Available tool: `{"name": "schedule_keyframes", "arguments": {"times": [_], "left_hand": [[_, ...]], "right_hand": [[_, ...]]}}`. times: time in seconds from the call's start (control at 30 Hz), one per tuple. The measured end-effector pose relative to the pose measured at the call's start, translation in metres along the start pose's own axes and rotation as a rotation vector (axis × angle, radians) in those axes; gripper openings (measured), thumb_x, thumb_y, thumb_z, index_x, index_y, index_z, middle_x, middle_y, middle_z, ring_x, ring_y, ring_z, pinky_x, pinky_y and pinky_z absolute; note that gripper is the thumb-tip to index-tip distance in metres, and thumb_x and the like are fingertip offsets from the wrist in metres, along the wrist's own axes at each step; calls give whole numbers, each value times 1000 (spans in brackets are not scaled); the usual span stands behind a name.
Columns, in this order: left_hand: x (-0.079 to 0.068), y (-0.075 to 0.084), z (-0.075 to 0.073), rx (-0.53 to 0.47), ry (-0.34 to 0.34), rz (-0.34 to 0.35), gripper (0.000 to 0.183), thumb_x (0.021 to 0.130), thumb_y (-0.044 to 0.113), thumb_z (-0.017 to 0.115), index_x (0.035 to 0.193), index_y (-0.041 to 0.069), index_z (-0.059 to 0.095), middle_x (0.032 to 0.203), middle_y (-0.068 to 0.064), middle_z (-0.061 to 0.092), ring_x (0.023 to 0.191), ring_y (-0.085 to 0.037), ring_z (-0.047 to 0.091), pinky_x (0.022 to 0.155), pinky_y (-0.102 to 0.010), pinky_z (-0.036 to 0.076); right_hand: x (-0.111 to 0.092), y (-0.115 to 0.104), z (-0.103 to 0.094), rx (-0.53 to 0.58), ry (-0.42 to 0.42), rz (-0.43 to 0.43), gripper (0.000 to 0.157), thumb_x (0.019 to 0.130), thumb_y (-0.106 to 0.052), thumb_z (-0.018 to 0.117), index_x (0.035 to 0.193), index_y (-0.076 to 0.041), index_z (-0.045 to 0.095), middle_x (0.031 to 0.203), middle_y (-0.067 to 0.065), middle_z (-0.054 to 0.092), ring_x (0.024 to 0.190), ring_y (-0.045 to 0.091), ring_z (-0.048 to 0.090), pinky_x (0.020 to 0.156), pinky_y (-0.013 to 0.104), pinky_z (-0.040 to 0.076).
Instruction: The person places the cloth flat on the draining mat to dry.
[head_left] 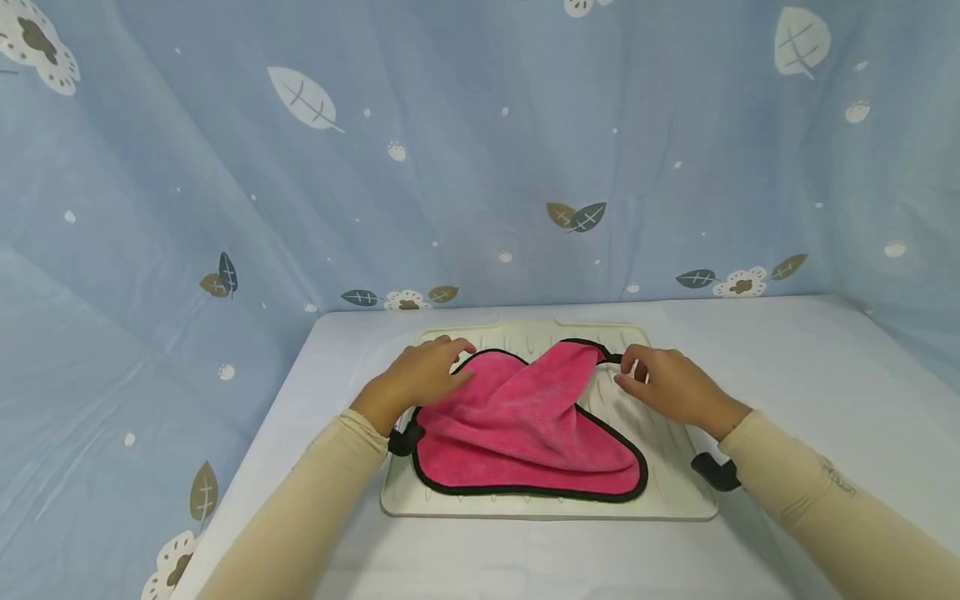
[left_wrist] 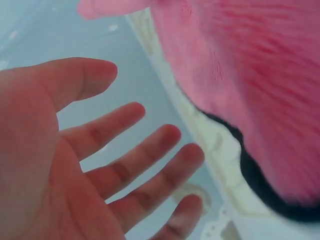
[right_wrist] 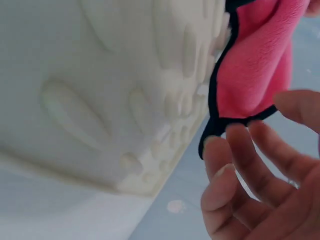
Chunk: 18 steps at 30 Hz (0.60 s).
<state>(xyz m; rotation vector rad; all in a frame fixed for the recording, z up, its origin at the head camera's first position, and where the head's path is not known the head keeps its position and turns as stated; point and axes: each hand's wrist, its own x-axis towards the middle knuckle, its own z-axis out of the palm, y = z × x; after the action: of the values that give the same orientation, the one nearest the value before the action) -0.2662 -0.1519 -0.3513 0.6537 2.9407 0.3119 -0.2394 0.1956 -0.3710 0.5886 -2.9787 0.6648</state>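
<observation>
A pink towel [head_left: 517, 417] with black edging lies rumpled on a cream ridged mat [head_left: 667, 496], its upper right part folded over. Over the towel's left edge hovers my left hand [head_left: 427, 371]; its fingers [left_wrist: 140, 155] are spread and relaxed, apart from the cloth in the left wrist view. My right hand [head_left: 671, 383] is at the towel's upper right corner. There, fingertips [right_wrist: 250, 160] meet the black edging beside a short black tab [right_wrist: 207, 145], while the thumb stands apart from them.
The mat lies on a white-covered table [head_left: 780, 358]. Behind and to the left hangs a blue curtain [head_left: 465, 167] with leaf and flower prints. Both forearms wear cream sleeves, and a black strap piece [head_left: 716, 472] sits below the right wrist.
</observation>
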Motion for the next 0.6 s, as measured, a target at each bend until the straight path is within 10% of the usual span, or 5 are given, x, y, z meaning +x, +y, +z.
{"name": "schedule_keyframes", "arguments": {"times": [0.33, 0.6], "left_hand": [[43, 11, 15, 145, -122, -73, 47, 89, 36, 54, 134, 23, 45, 127, -6, 50, 116, -26, 50, 92, -49, 40], [52, 16, 20, 185, -104, -92, 60, 83, 37, 64, 136, 18, 42, 131, -11, 50, 120, -31, 49, 95, -52, 38]], "right_hand": [[23, 5, 11, -17, -34, 47, 45, 86, -22, 61, 126, -6, 48, 61, 0, 52, 50, 10, 45, 46, 26, 38], [31, 5, 18, -35, 1, 43, 22, 84, -19, 62, 104, -8, 62, 58, -1, 50, 49, 10, 43, 46, 26, 36]]}}
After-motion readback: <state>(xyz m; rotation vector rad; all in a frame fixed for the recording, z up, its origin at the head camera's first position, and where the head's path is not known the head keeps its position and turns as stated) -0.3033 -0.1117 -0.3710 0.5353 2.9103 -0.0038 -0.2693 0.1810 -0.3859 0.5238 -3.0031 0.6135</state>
